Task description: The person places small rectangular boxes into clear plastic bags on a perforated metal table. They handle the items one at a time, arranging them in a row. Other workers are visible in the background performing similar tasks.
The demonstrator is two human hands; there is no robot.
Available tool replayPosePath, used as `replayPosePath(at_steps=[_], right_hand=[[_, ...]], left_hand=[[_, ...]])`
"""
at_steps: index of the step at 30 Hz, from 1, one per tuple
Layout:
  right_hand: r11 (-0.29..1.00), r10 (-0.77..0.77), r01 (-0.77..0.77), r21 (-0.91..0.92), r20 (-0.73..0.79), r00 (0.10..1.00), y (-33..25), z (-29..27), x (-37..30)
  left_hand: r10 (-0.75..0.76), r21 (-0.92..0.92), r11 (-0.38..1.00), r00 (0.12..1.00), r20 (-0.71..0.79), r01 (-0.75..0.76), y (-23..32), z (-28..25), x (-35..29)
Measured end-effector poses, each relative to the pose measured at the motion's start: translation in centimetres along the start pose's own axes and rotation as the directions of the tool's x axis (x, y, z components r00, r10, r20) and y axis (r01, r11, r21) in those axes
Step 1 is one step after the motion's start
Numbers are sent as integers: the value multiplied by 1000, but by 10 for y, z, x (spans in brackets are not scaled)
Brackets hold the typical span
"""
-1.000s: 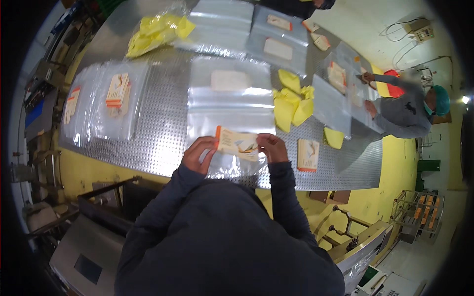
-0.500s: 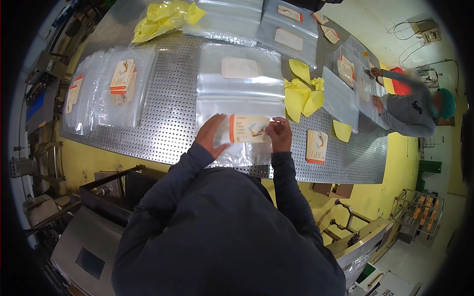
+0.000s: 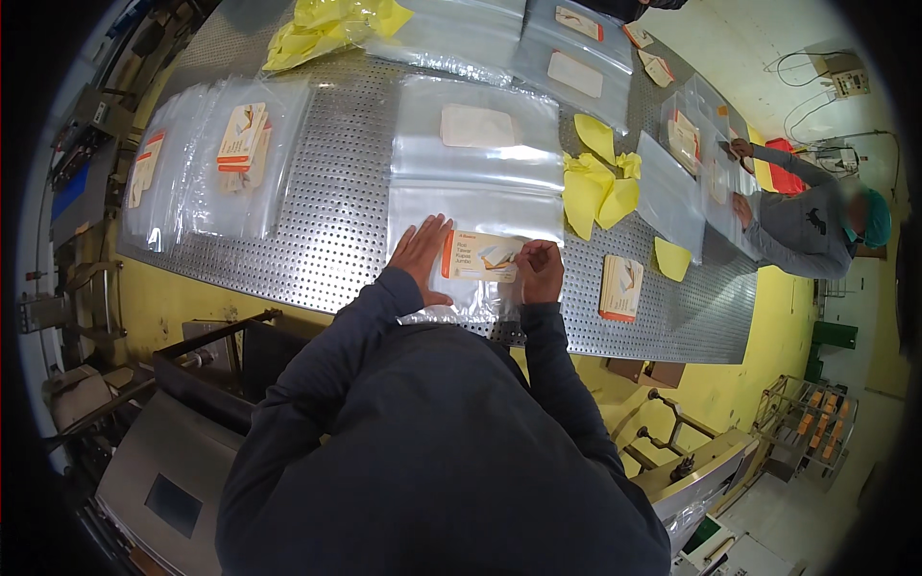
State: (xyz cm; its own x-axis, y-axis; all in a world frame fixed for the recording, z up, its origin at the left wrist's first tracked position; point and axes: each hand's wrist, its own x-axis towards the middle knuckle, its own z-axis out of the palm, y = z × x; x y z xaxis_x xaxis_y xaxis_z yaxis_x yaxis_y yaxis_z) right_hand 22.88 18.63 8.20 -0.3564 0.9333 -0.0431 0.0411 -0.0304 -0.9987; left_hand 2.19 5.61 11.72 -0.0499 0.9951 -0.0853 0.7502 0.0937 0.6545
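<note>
A cream and orange printed label (image 3: 482,256) lies on a clear plastic bag (image 3: 471,204) in front of me. My left hand (image 3: 421,259) rests flat on the bag at the label's orange left end, fingers stretched out and thumb spread. At the opposite end, my right hand (image 3: 541,272) is closed, its thumb and fingertips pinching the label's right edge. Just beyond is another clear bag with a pale label patch (image 3: 477,126). To the right of my right hand, a stack of the same labels (image 3: 621,288) sits on the perforated metal table (image 3: 336,192).
Crumpled yellow paper (image 3: 600,192) lies right of the bags, with more yellow sheets (image 3: 331,29) at the far left. Bags with labels (image 3: 242,134) are piled on the left. At the table's right end a co-worker (image 3: 807,211) in grey handles bags.
My left hand has settled flat beside the label, and the label lies flatter on the bag. My right hand stays at its right edge. The view has shifted slightly.
</note>
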Motion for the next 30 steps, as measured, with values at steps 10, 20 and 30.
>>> replayPosePath(at_steps=[10,20,30], right_hand=[[999,31,-31,-19,-34,999,0,5,1],[998,45,-48,-42,-59,997,1,7,1],[972,17,-26,-235,-40,999,1,8,1]], left_hand=[[76,143,988,992,-99,-61,-4,11,-1],[88,285,957,990,-111,-53,-3,17,-1],[100,306,950,987,-124,-58,-3,18,-1]])
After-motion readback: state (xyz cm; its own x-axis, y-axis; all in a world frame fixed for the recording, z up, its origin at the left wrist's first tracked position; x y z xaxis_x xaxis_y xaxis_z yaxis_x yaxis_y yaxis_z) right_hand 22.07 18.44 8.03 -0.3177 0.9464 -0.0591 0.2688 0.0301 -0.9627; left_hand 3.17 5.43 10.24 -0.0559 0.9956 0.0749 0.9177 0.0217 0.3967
